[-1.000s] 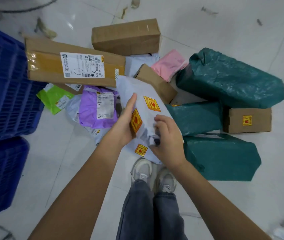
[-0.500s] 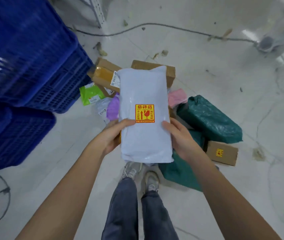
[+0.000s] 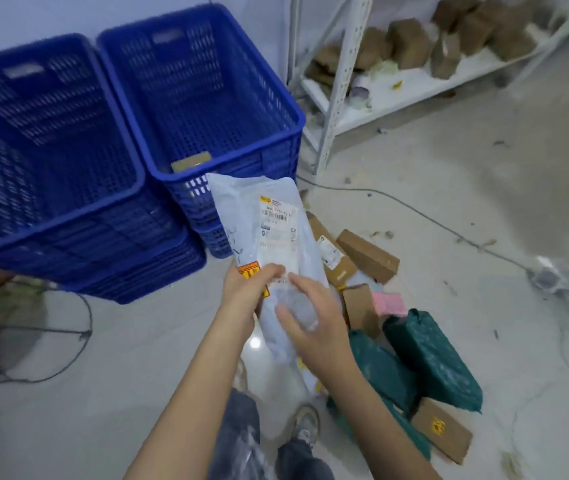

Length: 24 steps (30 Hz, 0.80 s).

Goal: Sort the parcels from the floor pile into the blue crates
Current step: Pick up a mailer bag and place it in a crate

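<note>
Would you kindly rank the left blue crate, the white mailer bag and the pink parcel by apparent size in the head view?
Largest to smallest:
1. left blue crate
2. white mailer bag, held nearer the camera
3. pink parcel

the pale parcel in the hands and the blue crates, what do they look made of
Pale parcel: thin soft plastic mailer film by the look, slightly glossy and wrinkled, paper labels stuck on. Blue crates: rigid moulded plastic, matte, with perforated lattice walls and thick rims.
</note>
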Motion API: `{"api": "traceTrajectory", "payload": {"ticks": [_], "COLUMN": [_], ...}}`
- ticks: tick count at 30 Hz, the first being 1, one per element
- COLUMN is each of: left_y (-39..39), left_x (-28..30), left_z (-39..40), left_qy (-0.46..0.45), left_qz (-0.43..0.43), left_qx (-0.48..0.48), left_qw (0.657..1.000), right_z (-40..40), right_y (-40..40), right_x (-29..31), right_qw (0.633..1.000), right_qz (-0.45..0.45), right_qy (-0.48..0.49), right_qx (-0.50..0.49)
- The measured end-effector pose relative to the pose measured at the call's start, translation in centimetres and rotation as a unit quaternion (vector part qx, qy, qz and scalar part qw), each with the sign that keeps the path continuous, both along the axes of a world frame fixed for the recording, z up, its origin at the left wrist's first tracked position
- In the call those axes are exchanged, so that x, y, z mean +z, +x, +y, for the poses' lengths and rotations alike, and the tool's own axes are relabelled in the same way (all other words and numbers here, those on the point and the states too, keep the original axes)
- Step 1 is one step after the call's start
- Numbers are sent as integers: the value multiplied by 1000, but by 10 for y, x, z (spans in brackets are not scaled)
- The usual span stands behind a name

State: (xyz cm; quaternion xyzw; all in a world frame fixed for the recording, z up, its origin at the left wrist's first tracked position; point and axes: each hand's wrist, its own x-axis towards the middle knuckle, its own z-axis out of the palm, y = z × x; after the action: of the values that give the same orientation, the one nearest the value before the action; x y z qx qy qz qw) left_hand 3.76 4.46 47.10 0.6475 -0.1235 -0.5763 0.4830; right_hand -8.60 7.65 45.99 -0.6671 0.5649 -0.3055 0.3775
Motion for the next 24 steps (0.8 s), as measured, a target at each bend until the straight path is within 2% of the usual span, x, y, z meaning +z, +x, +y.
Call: {"api": "traceTrajectory", "payload": {"ticks": [1,4,7,9,11,17,24], "left_y": [21,82,139,172,199,252,283], "left_x": [2,10,17,22,26,36,34], "left_z": [2,7,6,2,-6,-47,-142], "left_qy": [-2,-21,-18,-23,-20,37,10], "left_qz": [18,58,68,77,66,-10,-35], "left_qx": [2,-20,-39,-51,-59,-78,-53], "left_qw": [1000,998,997,995,996,996,998], "right_z": [-5,-37,-68,-82,-93,-128,-224], "right_y": [7,30,67,95,122,178,223], "right_x": [2,5,15,22,29,40,35], "right_qw": [997,975,925,901,902,931,946], "right_qz": [-49,-112,-177,-205,-213,-197,-166], "right_qy": [45,158,333,380,373,305,276], "right_qx": [-34,-106,-37,31,53,26,21]}}
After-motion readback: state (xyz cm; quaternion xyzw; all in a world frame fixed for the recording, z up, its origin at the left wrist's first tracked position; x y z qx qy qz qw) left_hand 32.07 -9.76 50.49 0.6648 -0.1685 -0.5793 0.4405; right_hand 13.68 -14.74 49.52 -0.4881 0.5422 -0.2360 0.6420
